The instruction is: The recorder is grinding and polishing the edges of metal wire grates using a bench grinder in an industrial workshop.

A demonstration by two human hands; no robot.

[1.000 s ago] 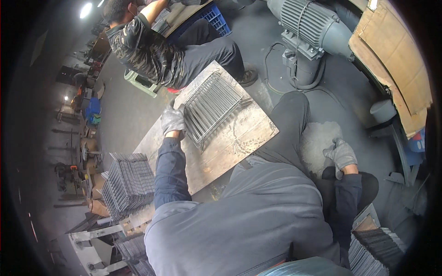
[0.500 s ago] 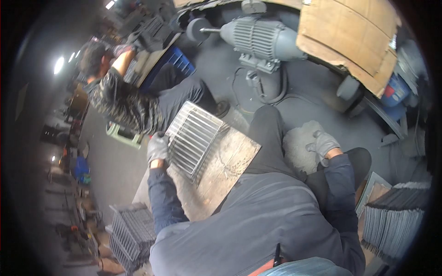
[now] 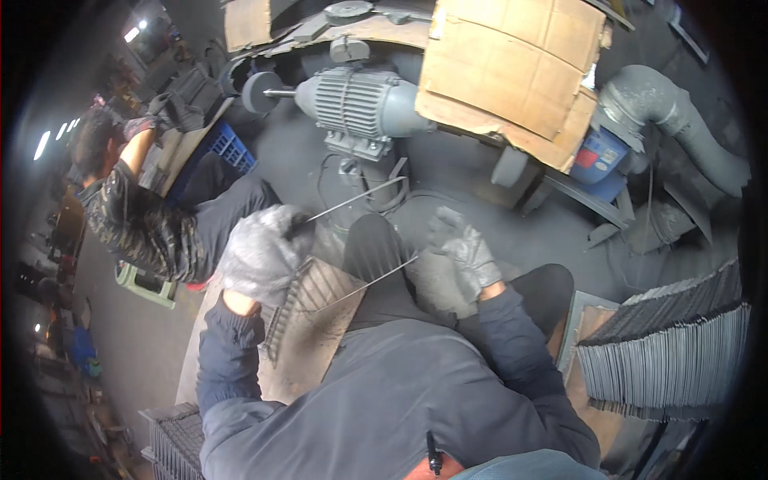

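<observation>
My left hand (image 3: 268, 252), in a grey glove, is closed on a wire rack (image 3: 376, 280) and holds it raised above the board. The rack is tilted, so mostly two thin rods of it show, reaching to the right; its bars are hard to make out. My right hand (image 3: 466, 252), also gloved, is held above my right thigh with its fingers apart, near the rack's right end and holding nothing. Below the rack lies a worn wooden board (image 3: 328, 320) across my lap, with a dark ribbed pattern on it, perhaps the rack's shadow.
A grey motor (image 3: 352, 104) with a wheel on its shaft stands ahead. Cardboard (image 3: 508, 68) hangs at the far right, near a grey duct (image 3: 664, 104). Stacked racks (image 3: 664, 360) stand at right, more racks (image 3: 176, 440) at lower left. A co-worker (image 3: 152, 208) sits at left.
My left hand has lifted the rack off the board and tilted it. My right hand has come inward toward the rack, its fingers spreading. The whole view has swung to the right.
</observation>
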